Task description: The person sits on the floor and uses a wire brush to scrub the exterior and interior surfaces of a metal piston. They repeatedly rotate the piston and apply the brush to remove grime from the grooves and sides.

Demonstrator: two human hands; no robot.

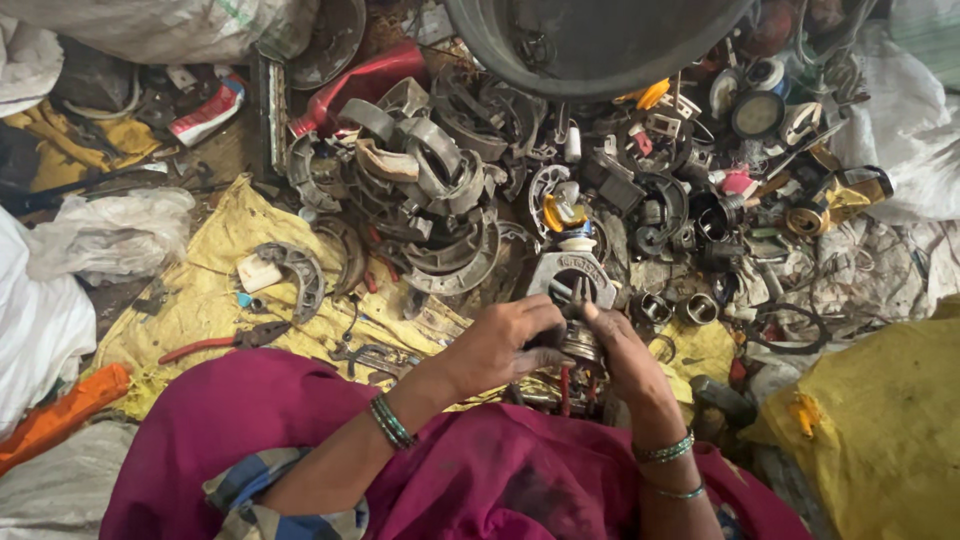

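Metal fitting [581, 342], small, round, ribbed: held low centre over the lap, between both hands. Left hand [500, 345] has its grip closed round the fitting's left side. Right hand [622, 358] pinches red-handled pliers [566, 385], nose at the fitting's top. Floor is covered by a crinkled yellow sack [200, 290], heaped with grey curved metal shells [430, 190], rings and dark scrap. Loose red-handled pliers [225, 342] lie on the sack, left. Dark round tub [590, 40] at top. White plastic bags [110, 235] along the edges.
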